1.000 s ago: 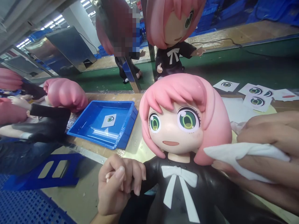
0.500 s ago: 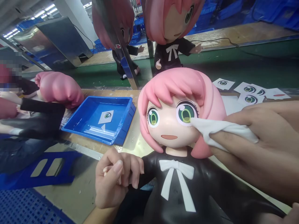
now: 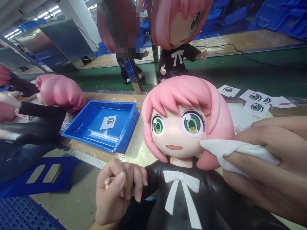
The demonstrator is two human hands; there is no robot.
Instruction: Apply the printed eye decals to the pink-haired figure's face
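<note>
Doll being wiped beside its eye, standing at the bench edge.
Left hand is gripping the doll's arm; right hand is pinching a white cloth against the cheek. Rubbing too hard is likely to lift or smear the eye sticker just beside the cloth.

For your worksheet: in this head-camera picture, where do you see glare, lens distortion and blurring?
Head view: ceiling lights leave soft glare on the doll's black dress and wet sheen in the blue tray; the wide lens swells the right hand holding the white cloth and bends the edges; a pixelated patch hides part of the far figure.
</note>
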